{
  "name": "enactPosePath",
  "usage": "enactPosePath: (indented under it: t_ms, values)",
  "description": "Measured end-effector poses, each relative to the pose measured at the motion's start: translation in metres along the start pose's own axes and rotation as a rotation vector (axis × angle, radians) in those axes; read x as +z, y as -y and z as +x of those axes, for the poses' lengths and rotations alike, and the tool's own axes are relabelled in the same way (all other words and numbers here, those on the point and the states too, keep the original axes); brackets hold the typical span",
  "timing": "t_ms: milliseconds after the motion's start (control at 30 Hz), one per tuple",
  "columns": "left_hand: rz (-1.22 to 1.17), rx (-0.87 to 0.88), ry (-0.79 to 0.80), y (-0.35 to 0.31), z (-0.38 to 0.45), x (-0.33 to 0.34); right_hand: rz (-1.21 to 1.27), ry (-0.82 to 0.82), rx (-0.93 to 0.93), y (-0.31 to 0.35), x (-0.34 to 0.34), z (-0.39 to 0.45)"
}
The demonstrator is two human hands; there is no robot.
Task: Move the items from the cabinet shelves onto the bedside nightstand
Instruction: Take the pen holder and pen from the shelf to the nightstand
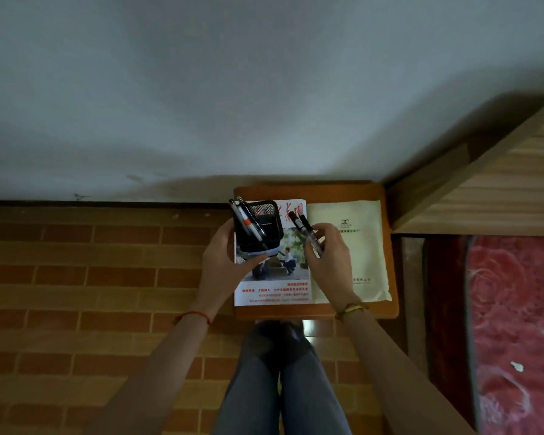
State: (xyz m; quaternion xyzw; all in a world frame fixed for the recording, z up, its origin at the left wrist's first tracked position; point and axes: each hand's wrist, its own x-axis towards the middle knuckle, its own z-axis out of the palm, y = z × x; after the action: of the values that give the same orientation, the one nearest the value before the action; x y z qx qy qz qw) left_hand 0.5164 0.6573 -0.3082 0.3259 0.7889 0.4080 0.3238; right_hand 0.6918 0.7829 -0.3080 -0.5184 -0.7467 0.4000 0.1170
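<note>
A small wooden nightstand (352, 191) sits just right of the frame's centre, pushed against a pale wall (233, 89) that fills the upper half. To its right, a wooden bed frame (490, 183) slants up toward the upper right corner, and below that a red floral mattress (515, 309) runs down the right edge. A brick-patterned floor (91, 277) covers the lower left. The person's legs in grey-blue trousers (283, 390) stand at the bottom centre, close against the nightstand's front edge.

Two flat things lie side by side on the nightstand and take up most of its top: a magazine (274, 290) with a photo cover and red print on the left, and a cream envelope (358, 246) on the right, its left edge against or slightly under the magazine.

The left hand (223, 262) is wrapped around a black mesh pen holder (258, 233), held over the magazine's upper part; whether its base touches the cover is hard to tell. Several pens (247, 222) stand in it, leaning toward the upper left. The right hand (330, 259) pinches two dark-capped pens (305, 232) just right of the holder, tips pointing up and left. A red string (195, 316) circles the left wrist, a yellowish bracelet (352, 309) the right.
</note>
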Motion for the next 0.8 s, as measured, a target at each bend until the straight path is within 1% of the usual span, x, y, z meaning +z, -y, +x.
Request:
enactPosePath:
  t_ms: [167,300,400,600,800]
  values:
    - [-0.008,-0.006,-0.02,0.059,0.028,0.035,-0.001,0.001,0.013,-0.045,0.057,0.03]
    - [-0.008,-0.03,-0.032,0.092,0.041,0.051,-0.003,0.006,0.006,-0.066,0.09,0.043]
    - [-0.004,-0.011,-0.05,0.113,0.048,0.059,-0.023,-0.003,0.004,-0.078,0.108,0.053]
    - [-0.017,0.01,-0.068,0.137,0.053,0.069,-0.048,-0.045,-0.041,-0.091,0.134,0.063]
    - [-0.054,0.02,-0.073,0.142,0.051,0.075,-0.115,-0.018,-0.045,-0.099,0.146,0.059]
